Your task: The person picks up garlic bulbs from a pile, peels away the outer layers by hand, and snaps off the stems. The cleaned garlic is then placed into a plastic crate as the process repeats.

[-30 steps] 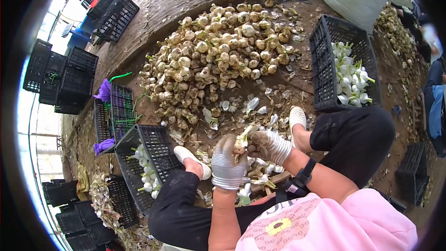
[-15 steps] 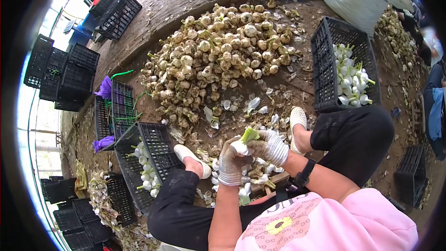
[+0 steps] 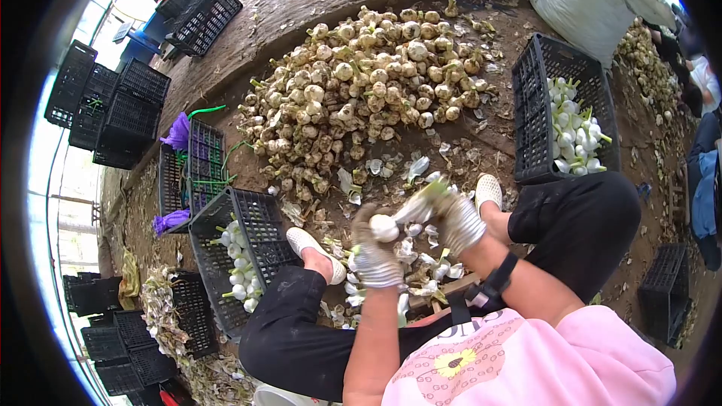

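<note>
My left hand [image 3: 371,253], in a striped work glove, is closed around a white garlic bulb [image 3: 384,228] with its smooth side showing. Opposite it, my gloved right hand [image 3: 460,224] grips a strip of pale garlic skin [image 3: 418,204] with a green top, smeared by motion. The strip reaches toward the bulb, a small gap between them. Under both hands lie loose garlic skins [image 3: 435,265] and stalks. Past my feet rises a big heap of unpeeled garlic [image 3: 353,83], brown with soil.
Cleaned garlic fills part of a black crate [image 3: 526,116] on the right and another crate [image 3: 259,218] by my left knee. Further left is a crate with purple netting [image 3: 178,134]. A white sack [image 3: 579,7] stands far right, near another person [image 3: 703,173]. Stacked crates [image 3: 124,116] line the left.
My hands have moved apart. The green-topped skin has come away from the bulb in my right hand, while the bulb stays in my left. The view has shifted slightly.
</note>
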Available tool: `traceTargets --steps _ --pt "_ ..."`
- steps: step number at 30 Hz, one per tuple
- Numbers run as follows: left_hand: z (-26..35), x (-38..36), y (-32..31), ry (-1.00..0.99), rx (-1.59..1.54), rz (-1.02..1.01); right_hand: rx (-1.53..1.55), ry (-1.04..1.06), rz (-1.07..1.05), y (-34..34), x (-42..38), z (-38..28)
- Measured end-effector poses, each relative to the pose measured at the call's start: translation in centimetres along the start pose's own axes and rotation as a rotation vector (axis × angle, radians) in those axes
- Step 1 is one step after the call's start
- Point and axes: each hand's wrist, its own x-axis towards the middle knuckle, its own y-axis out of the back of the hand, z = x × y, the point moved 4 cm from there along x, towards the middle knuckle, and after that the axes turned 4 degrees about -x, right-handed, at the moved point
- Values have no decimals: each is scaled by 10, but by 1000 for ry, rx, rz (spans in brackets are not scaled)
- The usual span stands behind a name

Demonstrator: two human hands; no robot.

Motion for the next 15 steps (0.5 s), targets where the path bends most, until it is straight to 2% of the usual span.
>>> traceTargets --steps 2,3,6,7,8,9,10,12,13,15 --pt "25 7 6 84 -206 -100 -69 27 71 30 2 -25" --pt "36 7 8 88 -101 -90 -312 -90 -292 27 2 -26" --pt "31 8 10 -7 -87 -148 -1047 -311 -474 -19 -41 1" --pt "29 3 9 -230 253 -247 -872 -197 -476 -20 -40 12" --pt "23 -8 -3 -104 242 -324 -693 -89 -472 -18 -38 22" --pt "25 -15 -3 -128 341 -312 -492 -90 -466 -30 -41 11" --pt "28 -20 -5 -157 441 -308 -647 -200 -390 -32 -40 0" --pt "33 -20 -17 -236 622 -317 -504 -135 -315 -28 -36 -5" --pt "32 -20 -22 -273 708 -319 -369 -169 -272 -26 -36 -7" --pt "32 -23 -23 -394 921 -326 -501 -99 -293 -17 -32 -5"
